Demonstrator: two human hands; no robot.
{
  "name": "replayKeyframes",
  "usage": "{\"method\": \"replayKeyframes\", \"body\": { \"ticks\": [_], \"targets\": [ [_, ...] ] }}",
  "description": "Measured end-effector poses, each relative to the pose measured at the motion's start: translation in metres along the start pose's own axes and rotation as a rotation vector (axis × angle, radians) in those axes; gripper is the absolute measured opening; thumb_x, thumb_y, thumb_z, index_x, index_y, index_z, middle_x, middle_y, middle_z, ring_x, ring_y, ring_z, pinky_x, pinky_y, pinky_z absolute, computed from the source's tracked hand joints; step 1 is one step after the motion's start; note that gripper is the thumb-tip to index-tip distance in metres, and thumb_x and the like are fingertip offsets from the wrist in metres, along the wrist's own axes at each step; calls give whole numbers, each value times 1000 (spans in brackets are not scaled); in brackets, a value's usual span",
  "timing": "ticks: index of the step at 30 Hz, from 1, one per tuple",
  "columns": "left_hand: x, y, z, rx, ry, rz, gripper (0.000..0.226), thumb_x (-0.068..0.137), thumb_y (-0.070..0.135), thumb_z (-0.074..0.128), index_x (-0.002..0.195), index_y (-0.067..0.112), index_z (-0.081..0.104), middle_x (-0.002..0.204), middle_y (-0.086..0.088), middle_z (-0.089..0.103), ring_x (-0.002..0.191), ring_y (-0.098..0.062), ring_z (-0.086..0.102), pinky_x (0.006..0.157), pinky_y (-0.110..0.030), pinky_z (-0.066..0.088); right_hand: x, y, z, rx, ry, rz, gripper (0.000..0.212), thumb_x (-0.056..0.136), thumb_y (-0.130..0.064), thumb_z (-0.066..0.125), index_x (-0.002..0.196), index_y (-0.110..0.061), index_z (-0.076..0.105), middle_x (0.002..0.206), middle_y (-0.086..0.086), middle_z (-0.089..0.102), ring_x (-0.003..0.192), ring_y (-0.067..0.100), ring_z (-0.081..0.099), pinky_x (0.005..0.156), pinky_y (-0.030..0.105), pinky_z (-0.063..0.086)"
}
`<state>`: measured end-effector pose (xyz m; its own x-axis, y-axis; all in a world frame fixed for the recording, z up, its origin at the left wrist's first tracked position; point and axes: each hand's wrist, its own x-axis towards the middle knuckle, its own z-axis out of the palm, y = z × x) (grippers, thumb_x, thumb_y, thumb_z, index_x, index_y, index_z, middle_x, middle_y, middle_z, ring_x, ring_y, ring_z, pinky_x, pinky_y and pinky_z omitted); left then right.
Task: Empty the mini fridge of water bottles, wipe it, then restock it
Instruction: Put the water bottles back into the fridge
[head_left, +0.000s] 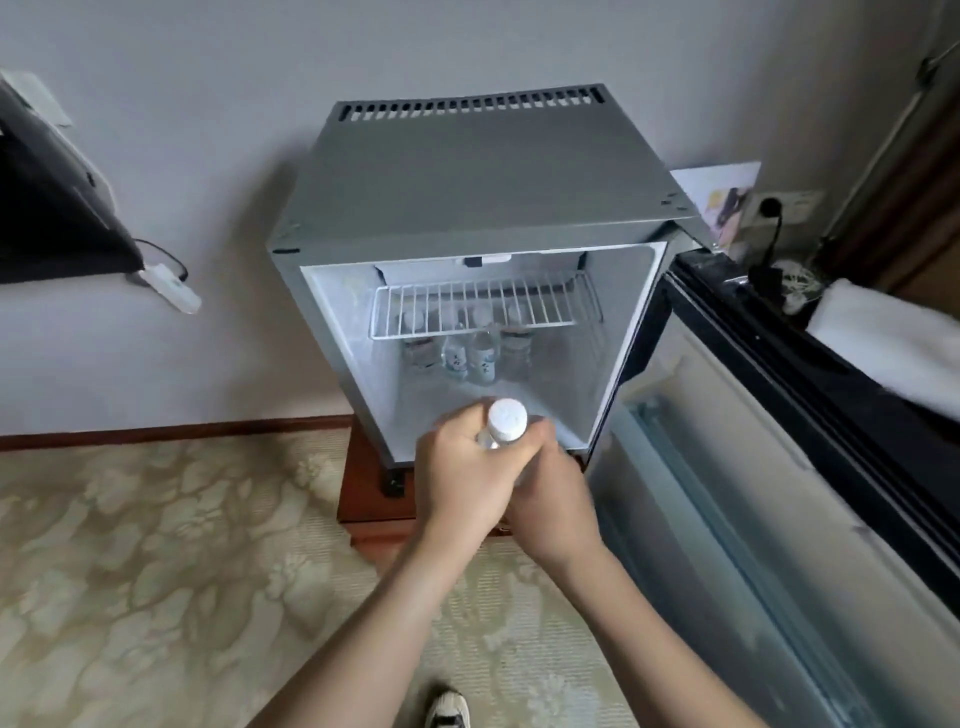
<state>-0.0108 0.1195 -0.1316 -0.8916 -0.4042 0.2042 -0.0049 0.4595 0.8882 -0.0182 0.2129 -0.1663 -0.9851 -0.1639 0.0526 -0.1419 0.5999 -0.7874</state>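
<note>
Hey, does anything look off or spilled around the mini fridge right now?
Nothing stands out. The mini fridge is open, four bottles stand upright under the wire shelf, and both hands hold another water bottle upright.

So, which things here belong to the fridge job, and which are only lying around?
Belong to the job:
- grey mini fridge with open door
- clear plastic water bottle with white cap, gripped by both hands, left and right
- clear bottles standing at the back
- white wire shelf

Lying around:
- white folded towel
- black plug in wall socket
</note>
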Motion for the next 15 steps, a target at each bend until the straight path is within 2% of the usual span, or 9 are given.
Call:
{"method": "replayKeyframes", "body": {
  "ticks": [2,3,5,7,9,10,12,13,15],
  "targets": [
    [20,-17,15,-1,-70,38,23,66,50,76,85,40,67,74,25,69,72,1,66,63,-20,51,17,14,13,17,62,57,11,82,-40,49,89,-32,47,77,-13,62,72,-1,60,51,17,43],
    [30,-26,23,-1,-103,41,21,67,49,77,84,37,70,75,24,69,74,1,66,64,-20,51,25,22,21,28,91,82,14,82,-42,45,89,-31,49,78,-13,63,72,-3,59,53,18,44],
    [51,-45,40,2,-170,48,23,68,48,77,85,32,73,80,21,71,80,-2,66,70,-27,55,44,38,36,13,143,142,18,83,-46,42,89,-30,50,78,-16,62,73,-7,58,53,16,38],
    [71,-67,57,-11,-219,67,22,70,44,76,86,28,73,81,15,71,81,-7,67,69,-34,56,65,55,51,26,183,230,9,88,-41,49,87,-32,46,76,-19,61,75,-14,56,49,10,33],
    [90,-87,75,-5,-251,102,15,74,32,77,84,22,71,78,10,71,76,-8,66,65,-37,55,86,72,65,57,220,275,12,91,-33,56,89,-35,44,77,-22,61,78,-23,52,53,4,37],
    [99,-96,84,9,-264,131,13,74,27,78,84,23,70,77,12,70,75,-4,65,64,-34,54,96,80,71,58,237,270,14,91,-30,58,93,-33,44,75,-21,60,80,-25,51,57,1,37],
    [116,-111,102,19,-279,157,16,76,28,79,87,35,69,78,23,69,75,6,63,60,-13,47,117,96,84,52,296,258,21,91,-25,62,100,-31,44,79,-26,55,82,-27,50,61,1,37],
    [124,-116,110,8,-283,139,18,76,33,78,86,43,67,80,29,67,76,10,62,60,-8,43,128,104,91,42,327,266,24,91,-23,64,102,-31,44,82,-26,54,82,-23,52,61,3,37],
    [135,-128,127,-14,-290,108,18,77,41,79,84,51,65,84,34,67,80,13,62,62,-4,41,149,121,102,79,368,324,17,94,-22,59,108,-25,49,92,-15,61,89,-4,60,70,13,44]
  ]
}}
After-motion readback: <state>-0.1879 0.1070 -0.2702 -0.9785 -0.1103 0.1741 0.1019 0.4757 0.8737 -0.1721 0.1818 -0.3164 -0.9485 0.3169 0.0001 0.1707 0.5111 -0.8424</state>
